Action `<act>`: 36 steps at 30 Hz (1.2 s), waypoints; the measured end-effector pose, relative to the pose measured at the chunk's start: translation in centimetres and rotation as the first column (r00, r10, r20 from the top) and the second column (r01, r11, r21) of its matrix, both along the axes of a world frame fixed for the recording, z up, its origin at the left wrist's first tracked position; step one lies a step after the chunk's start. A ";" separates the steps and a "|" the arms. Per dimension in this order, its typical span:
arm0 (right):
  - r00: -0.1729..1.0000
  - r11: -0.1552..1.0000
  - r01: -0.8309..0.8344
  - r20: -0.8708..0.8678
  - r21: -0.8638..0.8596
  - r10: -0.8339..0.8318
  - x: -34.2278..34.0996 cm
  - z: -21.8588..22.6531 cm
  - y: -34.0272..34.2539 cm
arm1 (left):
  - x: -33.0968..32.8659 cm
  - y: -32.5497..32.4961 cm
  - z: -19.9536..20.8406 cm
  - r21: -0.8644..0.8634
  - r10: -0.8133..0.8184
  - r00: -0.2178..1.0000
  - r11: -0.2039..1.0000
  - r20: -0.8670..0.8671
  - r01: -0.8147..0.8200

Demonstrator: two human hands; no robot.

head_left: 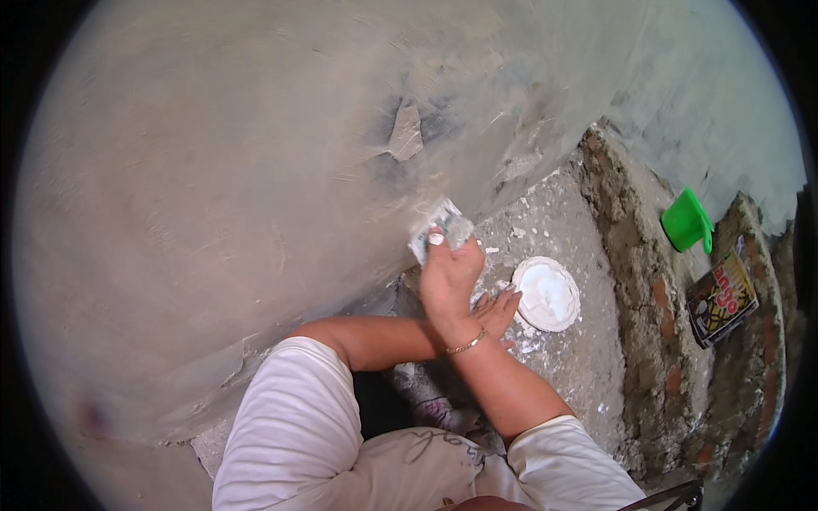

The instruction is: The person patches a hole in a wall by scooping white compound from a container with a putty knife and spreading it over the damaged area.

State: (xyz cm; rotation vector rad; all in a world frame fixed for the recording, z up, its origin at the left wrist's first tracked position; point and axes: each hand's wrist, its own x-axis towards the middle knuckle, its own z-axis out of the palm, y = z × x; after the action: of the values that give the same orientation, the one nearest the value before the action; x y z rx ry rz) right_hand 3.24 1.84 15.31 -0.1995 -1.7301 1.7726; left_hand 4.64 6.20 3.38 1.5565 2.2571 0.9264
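My right hand [447, 277] grips a flat, whitish rectangular piece [439, 228], its thumb lying on the face. That piece is held against or very close to the grey plastered wall [239, 153]; contact is hard to tell. Below it, my left forearm crosses under the right one. My left hand [497, 317] has its fingers stretched out, partly covered by the right wrist. Its fingertips are at the left rim of a round white dish [548, 294] with white paste in it; whether they touch it I cannot tell.
Rough brick-and-cement steps [635, 281] rise on the right. A green plastic mug [684, 223] and a dark printed packet [722, 300] sit on them. White crumbs and splashes dot the concrete floor [588, 358]. The wall has a pale, angular patch [406, 134].
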 end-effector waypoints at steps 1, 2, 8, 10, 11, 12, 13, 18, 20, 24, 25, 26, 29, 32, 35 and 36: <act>1.000 1.000 0.001 0.003 -0.005 -0.001 0.6 0.9 -1.0 | -0.1 -0.1 -0.1 -0.005 -0.001 1.000 1.000 0.003 0.001; 0.995 0.998 -0.036 -0.090 0.044 0.040 1.2 1.7 -2.0 | -0.2 -0.2 -0.1 -0.011 -0.002 1.000 1.000 -0.013 0.002; 0.953 0.989 -0.050 -0.289 0.141 0.090 2.8 2.5 -2.8 | -0.1 -0.1 0.3 0.053 0.030 0.995 0.998 -0.098 -0.025; 0.958 0.996 -0.062 -0.277 0.064 0.078 3.1 2.6 -0.4 | 0.3 1.2 0.4 0.139 0.041 0.990 0.990 -0.134 -0.022; 0.991 0.984 0.038 -0.134 0.175 -0.014 3.2 3.0 2.1 | 0.6 2.4 0.5 0.222 0.022 0.990 0.975 -0.138 0.009; 0.998 0.977 0.059 -0.002 0.203 -0.060 2.4 2.2 1.6 | -0.2 0.1 -0.6 0.214 0.058 0.986 0.977 -0.156 -0.024; 0.998 0.977 0.062 -0.005 0.205 -0.062 1.7 1.0 1.9 | 0.1 0.2 -0.3 0.215 0.056 0.986 0.976 -0.159 -0.021; 0.986 0.970 0.000 -0.160 0.243 0.040 1.1 -0.1 0.0 | 0.7 0.2 1.0 0.085 0.040 0.983 0.996 -0.181 -0.025; 0.975 0.935 -0.023 -0.197 0.354 0.099 2.9 2.3 -2.7 | 0.6 -0.3 0.9 0.057 0.039 0.982 0.998 -0.186 -0.029; 0.936 0.904 -0.003 -0.317 0.427 0.153 4.3 3.5 -4.2 | 0.8 0.6 1.3 0.082 0.023 0.983 0.997 -0.180 -0.008; 0.934 0.904 -0.050 -0.301 0.426 0.193 4.5 3.6 -4.2 | 0.8 0.6 1.2 0.078 0.021 0.983 0.997 -0.181 -0.007; 0.930 0.900 -0.096 -0.284 0.424 0.233 4.7 3.6 -4.2 | 0.7 0.5 1.1 0.089 0.028 0.982 0.996 -0.189 -0.011; 0.978 0.926 0.013 -0.199 0.377 0.067 5.4 3.5 -3.3 | 0.6 0.3 1.1 0.111 0.051 0.978 0.993 -0.203 -0.029; 0.990 0.988 0.016 -0.141 0.153 0.006 2.4 1.6 0.7 | 0.2 -0.4 0.3 0.147 0.068 0.977 0.988 -0.201 -0.039; 0.986 0.989 0.050 -0.163 0.142 -0.027 0.9 0.1 1.1 | 0.7 0.1 0.4 0.112 0.055 0.980 0.993 -0.191 -0.034; 0.985 0.989 0.049 -0.171 0.136 -0.025 0.6 -0.4 0.9 | 1.2 0.7 0.6 0.048 0.044 0.980 0.998 -0.194 -0.036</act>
State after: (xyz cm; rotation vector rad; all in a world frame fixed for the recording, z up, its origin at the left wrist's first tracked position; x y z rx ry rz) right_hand 3.86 2.74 14.91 -0.0204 -1.7088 1.5862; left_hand 5.80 6.90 4.02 1.6940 2.4237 0.8744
